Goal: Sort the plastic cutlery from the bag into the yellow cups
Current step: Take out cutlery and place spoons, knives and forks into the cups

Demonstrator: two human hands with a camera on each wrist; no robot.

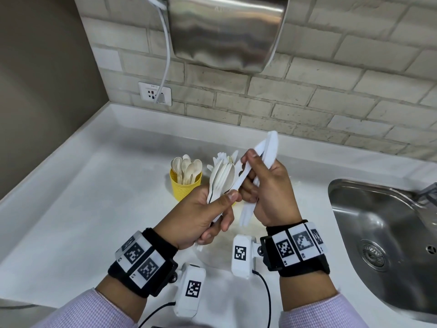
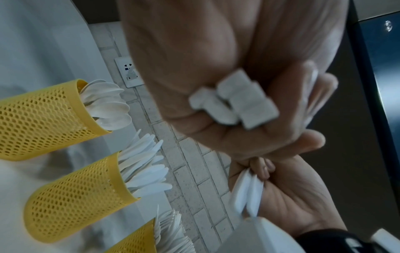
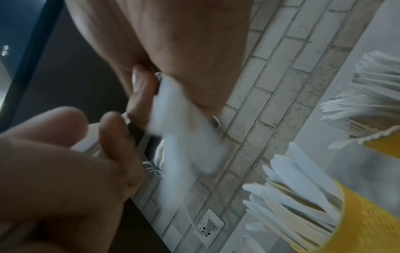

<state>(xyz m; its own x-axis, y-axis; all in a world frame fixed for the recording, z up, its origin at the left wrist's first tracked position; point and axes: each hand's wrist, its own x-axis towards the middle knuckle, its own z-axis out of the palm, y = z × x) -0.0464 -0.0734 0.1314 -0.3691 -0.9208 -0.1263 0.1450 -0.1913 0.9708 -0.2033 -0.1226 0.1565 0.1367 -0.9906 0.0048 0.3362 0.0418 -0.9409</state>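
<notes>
White counter (image 1: pixel 94 185) is taking up most of the head view, sink (image 1: pixel 378 221) sitting off to the right of the spoon cup (image 1: pixel 185 184). Both hands are hovering just in front of that cup: left hand (image 1: pixel 201 216) is gripping a bundle of cutlery (image 1: pixel 221 178), right hand (image 1: pixel 272 192) is pinching a couple of knives (image 1: pixel 268 147) with the blades sticking up. Head view is only showing the one cup properly, but the left wrist cam is catching three in a row: spoon cup (image 2: pixel 41 118), knife cup (image 2: pixel 75 198), fork cup (image 2: pixel 134 241)
</notes>
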